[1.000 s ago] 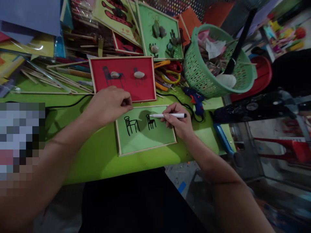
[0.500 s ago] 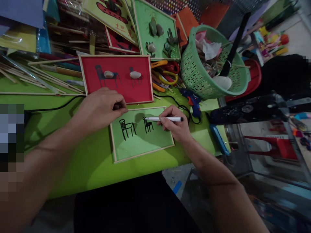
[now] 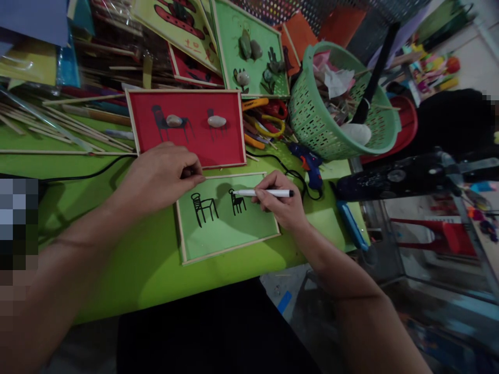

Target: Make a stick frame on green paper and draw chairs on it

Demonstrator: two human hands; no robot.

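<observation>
My right hand [image 3: 281, 200] grips a white marker [image 3: 268, 192] with a black end, its tip on the smaller of two black chairs drawn on a green framed board [image 3: 230, 234]. The larger chair drawing [image 3: 204, 209] is to the left. At the board's upper left corner rests my left hand [image 3: 167, 174], its fingers curled together; whatever they may pinch is hidden. Just behind lies a red framed board [image 3: 195, 145] showing two dark chairs, each with a pale stone on it.
A green basket [image 3: 307, 124] of scraps stands at the back right, beside a blue glue gun [image 3: 310, 163] with a black cord. Scissors [image 3: 273, 126], thin wooden sticks [image 3: 58, 127] and more framed pictures [image 3: 255, 67] lie behind. A blue object [image 3: 352, 226] is at the right edge.
The view has shifted very slightly. Both hands keep nearly the same places, and the marker tip remains at the top of the smaller chair.
</observation>
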